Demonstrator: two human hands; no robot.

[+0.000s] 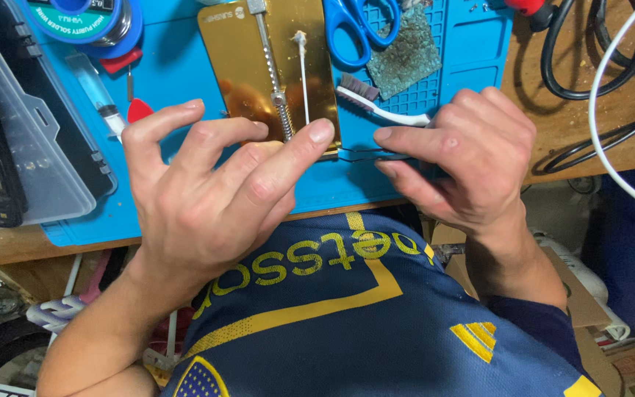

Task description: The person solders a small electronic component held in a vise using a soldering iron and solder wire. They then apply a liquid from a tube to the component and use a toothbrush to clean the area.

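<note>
The right hand [464,158] is pinching a thin, probably fragile flat part [365,155] at the gold fixture's [244,59] 5 o'clock edge, while the left hand [214,184], fingers spread, is steadying it.

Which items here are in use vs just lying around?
In use: left hand, right hand, thin dark flat part pinched between them, gold holder plate.

Lying about: toothbrush, cotton swab, blue scissors, solder spool, syringe, clear plastic box.
</note>
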